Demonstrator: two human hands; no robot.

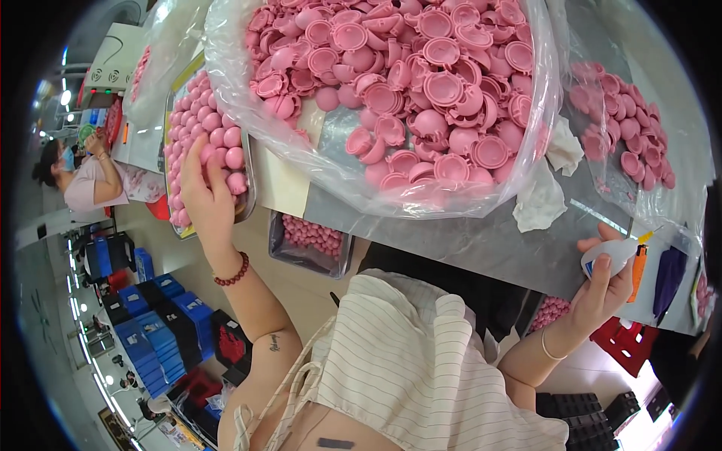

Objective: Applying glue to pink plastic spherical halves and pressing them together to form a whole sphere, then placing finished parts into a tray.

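Observation:
My left hand [208,192] is over a metal tray [247,192] at the table's left side. Its fingers are apart and rest among the smooth pink balls [201,105] that fill the tray. In my right hand [598,297], at the right, is a white squeeze bottle [608,257] with a thin yellow nozzle pointing up and right. Just beside it is an orange utility knife [638,274]. Between the hands, a large clear plastic bag [353,197] lies open, heaped with pink half-shells [440,86], several of them with a rim and small hinge tabs.
Crumpled white tissues [540,199] lie right of the bag, near a second pile of pink shells [628,124]. Below the table edge stands a dark bin [308,259] of pink pieces. Blue crates [154,338] are stacked on the floor; another person [94,177] sits at far left.

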